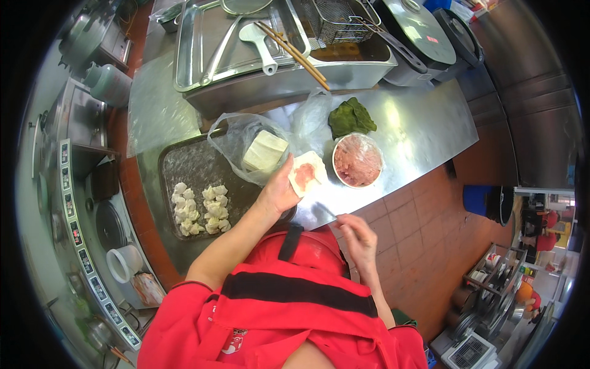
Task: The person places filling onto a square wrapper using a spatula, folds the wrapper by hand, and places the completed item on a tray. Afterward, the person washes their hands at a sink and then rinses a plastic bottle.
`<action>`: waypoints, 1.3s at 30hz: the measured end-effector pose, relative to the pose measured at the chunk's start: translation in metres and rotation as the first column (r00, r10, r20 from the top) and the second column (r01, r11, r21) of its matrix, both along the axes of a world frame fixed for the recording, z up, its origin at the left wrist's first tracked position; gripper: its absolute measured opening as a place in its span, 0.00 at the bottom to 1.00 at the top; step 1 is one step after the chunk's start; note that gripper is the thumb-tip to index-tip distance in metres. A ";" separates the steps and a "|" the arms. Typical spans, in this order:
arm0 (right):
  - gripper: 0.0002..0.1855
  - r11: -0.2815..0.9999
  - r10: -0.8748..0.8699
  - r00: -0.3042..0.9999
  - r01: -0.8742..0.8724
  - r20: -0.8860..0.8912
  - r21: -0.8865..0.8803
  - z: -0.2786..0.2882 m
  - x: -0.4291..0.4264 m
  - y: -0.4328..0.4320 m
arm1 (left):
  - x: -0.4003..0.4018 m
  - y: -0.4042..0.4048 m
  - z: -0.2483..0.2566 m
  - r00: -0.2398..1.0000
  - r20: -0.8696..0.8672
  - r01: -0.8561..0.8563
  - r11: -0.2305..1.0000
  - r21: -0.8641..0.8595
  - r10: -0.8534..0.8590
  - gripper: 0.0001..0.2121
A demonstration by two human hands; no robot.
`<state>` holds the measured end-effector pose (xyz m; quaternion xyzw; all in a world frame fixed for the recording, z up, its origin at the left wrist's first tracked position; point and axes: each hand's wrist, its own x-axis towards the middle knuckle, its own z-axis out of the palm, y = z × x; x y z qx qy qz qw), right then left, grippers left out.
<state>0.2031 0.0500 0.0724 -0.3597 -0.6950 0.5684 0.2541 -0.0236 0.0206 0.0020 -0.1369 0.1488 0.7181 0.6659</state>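
My left hand [280, 191] holds up a square wonton wrapper [317, 162] with pink minced meat [304, 177] spread on it. In my right hand [357, 236] is a thin, blurred tool [325, 210], its tip a little below the wrapper. A white bowl of minced meat [358, 160], partly covered by clear film, stands to the right. Behind my left hand, a stack of wrappers [266, 150] lies in an open clear plastic bag [227, 145]. Two rows of folded wontons [215, 210] sit on a floured dark tray [196, 159] at the left.
A folded green cloth [351, 118] lies behind the bowl. At the back are a steel pan [182, 60] with wooden chopsticks [299, 56] and a white rice paddle [259, 44], a fryer basket [339, 20] and a rice cooker [417, 32]. The steel table's edge [428, 162] runs at right.
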 end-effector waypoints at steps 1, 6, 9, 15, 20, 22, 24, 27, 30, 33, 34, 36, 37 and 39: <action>0.09 0.990 -0.081 0.996 0.075 -0.043 -0.116 0.003 -0.001 0.000 | -0.001 -0.003 0.004 1.000 -0.009 0.014 1.000 0.015 -0.014 0.26; 0.11 0.769 -0.309 0.876 0.001 -0.370 -0.640 0.000 -0.039 0.025 | 0.002 -0.030 0.063 0.998 0.050 0.026 0.987 0.159 -0.035 0.33; 0.11 0.710 -0.268 0.842 -0.156 -0.468 -0.687 0.000 -0.054 0.023 | 0.000 -0.048 0.085 0.999 0.042 -0.014 0.931 0.364 -0.001 0.36; 0.10 0.751 -0.194 0.939 -0.043 -0.283 -0.659 -0.010 -0.054 0.008 | -0.005 -0.066 0.037 0.960 0.247 -0.170 0.975 0.140 0.132 0.32; 0.10 0.833 -0.200 0.959 0.058 -0.202 -0.551 0.003 -0.045 0.011 | -0.029 -0.067 0.036 0.967 0.203 -0.173 0.980 0.093 0.152 0.28; 0.08 0.915 0.044 0.991 -0.090 -0.126 -0.394 0.019 -0.068 0.008 | -0.028 -0.065 0.024 0.994 0.062 -0.089 0.996 0.011 0.088 0.22; 0.07 0.956 0.232 0.971 -0.239 -0.058 -0.168 0.034 -0.096 0.004 | -0.023 -0.063 0.022 0.996 0.067 -0.054 0.998 -0.043 0.057 0.19; 0.07 0.946 0.317 0.947 -0.313 -0.040 0.084 0.031 -0.098 0.011 | -0.017 -0.056 0.023 0.992 0.066 -0.103 0.994 -0.022 0.105 0.13; 0.08 0.941 0.074 0.988 -0.115 -0.138 -0.319 0.017 -0.067 0.001 | -0.021 -0.055 -0.001 0.981 0.148 -0.160 0.961 0.227 0.128 0.09; 0.11 0.855 -0.016 0.988 -0.066 -0.155 -0.514 0.001 -0.050 -0.011 | -0.022 -0.053 0.020 0.990 0.084 -0.125 0.988 0.091 0.117 0.09; 0.11 0.850 -0.003 0.990 -0.072 -0.141 -0.522 0.000 -0.052 -0.014 | -0.020 -0.053 0.021 0.990 0.082 -0.119 0.989 0.083 0.112 0.10; 0.11 0.859 0.019 0.993 -0.077 -0.118 -0.506 0.002 -0.064 -0.020 | -0.017 -0.054 0.026 0.991 0.074 -0.119 0.991 0.056 0.115 0.10; 0.10 0.873 0.028 0.994 -0.078 -0.109 -0.481 0.004 -0.071 -0.020 | -0.016 -0.055 0.030 0.990 0.066 -0.126 0.991 0.038 0.123 0.09; 0.09 0.911 0.046 0.993 -0.087 -0.110 -0.404 0.007 -0.081 -0.021 | -0.013 -0.058 0.031 0.988 0.036 -0.149 0.989 0.016 0.149 0.08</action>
